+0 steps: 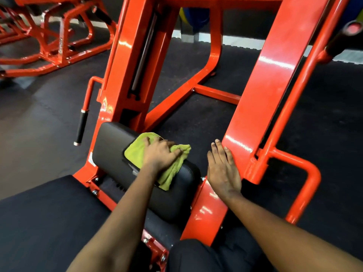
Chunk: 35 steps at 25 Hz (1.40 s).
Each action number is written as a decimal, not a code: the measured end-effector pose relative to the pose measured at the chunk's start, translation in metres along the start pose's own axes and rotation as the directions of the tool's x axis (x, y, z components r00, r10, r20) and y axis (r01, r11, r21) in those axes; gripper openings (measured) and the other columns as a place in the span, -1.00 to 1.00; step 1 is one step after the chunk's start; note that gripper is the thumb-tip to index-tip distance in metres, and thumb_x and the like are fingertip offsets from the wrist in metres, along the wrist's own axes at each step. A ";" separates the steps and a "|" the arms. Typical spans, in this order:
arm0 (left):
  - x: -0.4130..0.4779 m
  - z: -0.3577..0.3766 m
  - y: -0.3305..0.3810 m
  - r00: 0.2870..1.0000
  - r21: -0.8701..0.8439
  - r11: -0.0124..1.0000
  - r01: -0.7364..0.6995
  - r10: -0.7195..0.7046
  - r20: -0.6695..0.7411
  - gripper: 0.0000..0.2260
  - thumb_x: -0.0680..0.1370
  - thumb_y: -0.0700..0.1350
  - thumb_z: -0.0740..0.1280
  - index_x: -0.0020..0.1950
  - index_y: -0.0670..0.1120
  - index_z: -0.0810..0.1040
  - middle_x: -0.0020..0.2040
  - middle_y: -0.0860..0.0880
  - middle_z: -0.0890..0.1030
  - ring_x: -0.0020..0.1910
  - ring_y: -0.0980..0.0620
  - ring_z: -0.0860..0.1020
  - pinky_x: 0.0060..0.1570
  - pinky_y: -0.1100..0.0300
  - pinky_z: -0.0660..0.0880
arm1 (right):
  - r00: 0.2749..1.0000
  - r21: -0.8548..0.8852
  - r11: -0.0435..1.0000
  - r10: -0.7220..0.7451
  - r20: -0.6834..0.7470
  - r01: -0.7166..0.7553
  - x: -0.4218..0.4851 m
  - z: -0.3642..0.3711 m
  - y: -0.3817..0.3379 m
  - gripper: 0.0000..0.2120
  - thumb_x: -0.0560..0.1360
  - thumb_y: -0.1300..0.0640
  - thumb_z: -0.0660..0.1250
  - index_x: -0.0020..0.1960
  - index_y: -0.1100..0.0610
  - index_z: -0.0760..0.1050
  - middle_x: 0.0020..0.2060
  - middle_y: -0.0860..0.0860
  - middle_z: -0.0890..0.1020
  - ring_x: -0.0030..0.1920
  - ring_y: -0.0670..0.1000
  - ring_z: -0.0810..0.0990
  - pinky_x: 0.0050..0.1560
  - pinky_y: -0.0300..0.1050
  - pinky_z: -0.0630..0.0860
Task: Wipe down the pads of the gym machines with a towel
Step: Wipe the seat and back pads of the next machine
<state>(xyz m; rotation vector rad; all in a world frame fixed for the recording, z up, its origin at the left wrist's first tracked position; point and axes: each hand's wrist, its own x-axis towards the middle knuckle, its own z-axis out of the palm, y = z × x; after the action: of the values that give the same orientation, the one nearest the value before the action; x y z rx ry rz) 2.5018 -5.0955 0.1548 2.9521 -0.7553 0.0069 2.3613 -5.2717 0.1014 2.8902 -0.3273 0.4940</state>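
Note:
A black shoulder pad (112,148) sits low on the orange machine, centre of view. A yellow-green towel (135,152) lies spread over the pad's top, one end hanging down the near side. My left hand (161,154) presses on the towel, its thumb bunching the cloth at the right. My right hand (224,169) lies flat, fingers straight, on the sloping orange frame beam (261,107) just right of the pad. It holds nothing.
A large black back pad (49,216) fills the lower left. An orange lever with a black grip (81,127) hangs left of the shoulder pad, and a bent orange handle bar (306,179) juts out at the right. Another orange machine (59,42) stands far left on dark rubber flooring.

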 end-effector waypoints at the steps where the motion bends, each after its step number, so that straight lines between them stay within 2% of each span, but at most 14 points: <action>1: -0.007 0.002 0.004 0.999 -0.006 1.000 -0.018 0.018 -0.026 -0.52 0.57 0.33 0.08 0.29 0.13 0.58 0.31 0.11 0.58 0.41 0.01 0.36 0.47 -0.23 -0.02 | 1.000 -0.014 1.000 0.004 0.013 -0.004 0.000 -0.001 -0.001 -0.55 0.56 0.20 0.22 0.43 0.26 0.41 0.52 0.22 0.35 0.60 0.18 0.15 0.59 0.10 -0.07; 5: -0.055 0.025 0.029 0.963 -0.118 0.975 -0.186 0.158 -0.219 -0.58 0.54 0.32 0.09 0.20 0.18 0.59 0.23 0.23 0.57 0.35 0.10 0.38 0.46 -0.15 0.07 | 1.000 -0.019 1.000 0.006 0.020 -0.006 0.000 -0.004 -0.004 -0.50 0.54 0.21 0.16 0.46 0.29 0.37 0.53 0.26 0.31 0.60 0.20 0.13 0.58 0.12 -0.07; 9: -0.042 0.025 0.002 0.942 -0.114 0.957 -0.266 0.232 -0.243 -0.56 0.57 0.33 0.06 0.17 0.13 0.58 0.18 0.18 0.58 0.31 0.09 0.41 0.43 -0.12 0.11 | 1.000 -0.022 1.000 0.014 0.009 -0.014 0.000 -0.004 -0.003 -0.52 0.54 0.22 0.14 0.44 0.28 0.40 0.52 0.24 0.34 0.60 0.19 0.12 0.58 0.09 -0.11; 11: -0.016 0.019 -0.025 0.957 -0.088 0.975 -0.206 0.182 -0.226 -0.48 0.55 0.34 0.02 0.17 0.09 0.61 0.18 0.13 0.61 0.30 0.05 0.42 0.40 -0.10 0.12 | 1.000 -0.030 1.000 0.009 -0.006 -0.009 0.000 -0.004 -0.003 -0.53 0.54 0.22 0.13 0.43 0.28 0.40 0.51 0.24 0.35 0.60 0.19 0.12 0.58 0.10 -0.08; 13: 0.004 0.012 -0.044 0.982 -0.054 0.995 -0.080 0.069 -0.176 -0.42 0.53 0.35 0.01 0.21 0.06 0.63 0.22 0.08 0.63 0.33 0.04 0.41 0.43 -0.07 0.08 | 1.000 -0.023 1.000 0.002 -0.006 -0.002 0.000 -0.003 -0.004 -0.54 0.54 0.24 0.08 0.41 0.29 0.38 0.50 0.27 0.35 0.60 0.21 0.12 0.59 0.12 -0.04; 16: 0.001 0.013 -0.028 0.979 -0.125 0.990 0.061 -0.084 -0.186 -0.47 0.53 0.30 0.06 0.21 0.04 0.64 0.21 0.07 0.63 0.34 0.03 0.39 0.51 -0.08 0.02 | 1.000 -0.026 1.000 0.007 -0.009 -0.007 0.000 -0.005 -0.005 -0.54 0.54 0.26 0.01 0.39 0.30 0.37 0.49 0.29 0.36 0.60 0.22 0.12 0.59 0.13 -0.02; 18: -0.026 0.022 0.001 0.955 -0.209 0.977 0.051 -0.109 -0.277 -0.57 0.55 0.26 0.13 0.16 0.07 0.65 0.16 0.11 0.63 0.33 0.03 0.40 0.51 -0.09 0.06 | 1.000 -0.021 1.000 0.003 -0.008 -0.004 0.000 -0.007 -0.006 -0.53 0.54 0.26 -0.01 0.40 0.30 0.38 0.50 0.29 0.35 0.60 0.22 0.11 0.60 0.13 -0.02; 21: -0.064 0.037 0.032 0.916 -0.288 0.956 -0.047 -0.074 -0.393 -0.69 0.56 0.22 0.22 0.14 0.11 0.62 0.17 0.17 0.58 0.37 0.05 0.38 0.46 -0.13 0.13 | 1.000 -0.020 1.000 -0.005 0.005 0.005 0.000 -0.007 -0.006 -0.53 0.55 0.26 -0.03 0.41 0.28 0.37 0.51 0.28 0.33 0.61 0.22 0.09 0.60 0.12 -0.06; 23: -0.066 0.037 0.024 0.922 -0.269 0.958 -0.103 -0.010 -0.388 -0.67 0.57 0.24 0.20 0.16 0.11 0.60 0.19 0.16 0.56 0.38 0.04 0.38 0.44 -0.12 0.13 | 1.000 -0.022 1.000 -0.004 -0.001 0.004 -0.001 -0.007 -0.005 -0.53 0.56 0.25 -0.02 0.41 0.28 0.38 0.50 0.28 0.34 0.60 0.22 0.10 0.60 0.13 -0.06; 25: -0.045 0.033 -0.003 0.933 -0.208 0.970 -0.123 0.042 -0.357 -0.57 0.56 0.29 0.12 0.16 0.07 0.61 0.17 0.08 0.59 0.34 -0.02 0.41 0.39 -0.09 0.13 | 1.000 -0.025 1.000 -0.008 -0.011 0.008 0.000 -0.007 -0.006 -0.55 0.56 0.25 0.02 0.40 0.28 0.39 0.48 0.28 0.37 0.60 0.22 0.12 0.59 0.13 -0.06; 28: 0.010 0.019 -0.061 0.972 -0.185 0.983 0.021 -0.063 -0.228 -0.35 0.48 0.35 -0.01 0.23 0.00 0.62 0.25 -0.02 0.61 0.38 -0.07 0.39 0.42 -0.06 0.07 | 1.000 -0.038 0.999 -0.022 -0.023 0.021 -0.001 -0.003 -0.004 -0.56 0.55 0.24 0.03 0.39 0.29 0.37 0.48 0.29 0.37 0.60 0.23 0.12 0.59 0.13 -0.07; 31: 0.041 0.006 -0.091 0.972 -0.157 0.973 0.171 -0.193 -0.137 -0.33 0.45 0.35 -0.02 0.27 0.00 0.62 0.27 -0.03 0.62 0.40 -0.06 0.38 0.49 -0.06 0.03 | 1.000 -0.058 0.998 -0.028 -0.014 0.027 0.000 -0.003 -0.005 -0.55 0.55 0.24 -0.01 0.40 0.30 0.35 0.49 0.30 0.35 0.60 0.24 0.10 0.59 0.15 -0.07; 33: 0.030 0.009 -0.076 0.959 -0.187 0.967 0.175 -0.211 -0.191 -0.38 0.48 0.32 0.01 0.21 0.00 0.65 0.21 0.02 0.64 0.37 -0.04 0.40 0.51 -0.08 0.00 | 1.000 -0.054 0.998 -0.019 -0.012 0.018 0.000 -0.005 -0.007 -0.55 0.55 0.25 -0.02 0.38 0.29 0.36 0.48 0.31 0.36 0.60 0.24 0.11 0.60 0.16 -0.03; 35: -0.001 0.019 -0.045 0.939 -0.246 0.965 0.087 -0.162 -0.303 -0.48 0.51 0.28 0.08 0.16 0.01 0.66 0.16 0.05 0.65 0.35 -0.04 0.42 0.51 -0.12 0.01 | 1.000 -0.051 0.999 -0.013 -0.015 0.012 0.001 -0.006 -0.007 -0.57 0.55 0.26 -0.01 0.36 0.29 0.38 0.47 0.30 0.37 0.60 0.24 0.12 0.60 0.16 0.00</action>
<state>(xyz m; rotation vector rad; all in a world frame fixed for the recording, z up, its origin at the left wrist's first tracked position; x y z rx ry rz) 2.5222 -5.0575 0.1317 2.6755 -0.4848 0.3582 2.3620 -5.2636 0.1060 2.8364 -0.3151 0.4979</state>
